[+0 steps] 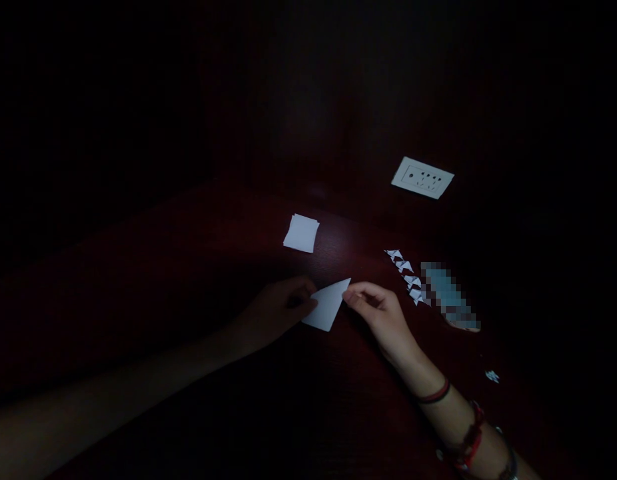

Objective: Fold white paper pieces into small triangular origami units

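A white sheet of paper is held between my two hands, low over the dark table. Its outline looks like a slanted four-sided shape; whether it is folded I cannot tell. My left hand pinches its left side between thumb and fingers. On the other side, my right hand has thumb and forefinger closed on the right edge, near the upper corner. Behind the hands lies a small stack of white square papers. Several small folded paper pieces lie in a slanting row right of my right hand.
The dark red table is mostly in shadow. A blurred, long bluish object lies beside the folded pieces. Nearer, on the right, is a small white scrap. A white wall socket is at the back right.
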`<state>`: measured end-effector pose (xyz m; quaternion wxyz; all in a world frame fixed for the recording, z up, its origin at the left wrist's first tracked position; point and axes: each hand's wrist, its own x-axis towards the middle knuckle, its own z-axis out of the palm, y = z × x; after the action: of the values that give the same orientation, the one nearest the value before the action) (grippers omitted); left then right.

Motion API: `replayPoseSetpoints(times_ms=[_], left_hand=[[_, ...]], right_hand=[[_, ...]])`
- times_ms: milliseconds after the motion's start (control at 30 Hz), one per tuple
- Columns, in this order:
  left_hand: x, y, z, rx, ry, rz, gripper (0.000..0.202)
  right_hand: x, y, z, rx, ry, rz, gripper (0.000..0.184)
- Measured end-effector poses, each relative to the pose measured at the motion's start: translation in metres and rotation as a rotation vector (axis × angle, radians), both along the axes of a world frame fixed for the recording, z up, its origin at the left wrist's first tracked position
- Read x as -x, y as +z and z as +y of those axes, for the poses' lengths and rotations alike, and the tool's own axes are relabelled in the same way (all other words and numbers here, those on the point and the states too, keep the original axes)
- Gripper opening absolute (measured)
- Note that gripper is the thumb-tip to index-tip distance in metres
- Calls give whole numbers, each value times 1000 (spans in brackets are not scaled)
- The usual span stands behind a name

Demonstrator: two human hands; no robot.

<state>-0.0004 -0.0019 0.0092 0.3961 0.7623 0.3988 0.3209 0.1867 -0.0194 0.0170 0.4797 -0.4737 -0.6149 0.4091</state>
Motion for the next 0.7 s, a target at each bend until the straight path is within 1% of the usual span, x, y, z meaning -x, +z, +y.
replayPoseSetpoints(times_ms=[67,133,200,300,400,567,700], left_hand=[[-1,3,-2,-42,1,25,11],[-2,8,-4,-120,32,42,13],[-3,14,-5,-204,50,35,16],[-4,20,-7,-253,-9,6,13],[-5,21,-6,-216,-47,-38,8],[-7,18,-5,-92,-21,-95,8],[-9,19,-5,-75,-5,-132,9]], right_hand=[[1,3,-1,-98,-18,-114,11],[1,7,-3,-178,-4,-226,10],[2,9,-6,-205,38,-297,9],[7,11,-10,-188,94,-330,9],[13,10,-11,-162,109,-308,9],[17,8,-8,-154,54,-217,8],[19,10,-8,-170,34,-233,7]])
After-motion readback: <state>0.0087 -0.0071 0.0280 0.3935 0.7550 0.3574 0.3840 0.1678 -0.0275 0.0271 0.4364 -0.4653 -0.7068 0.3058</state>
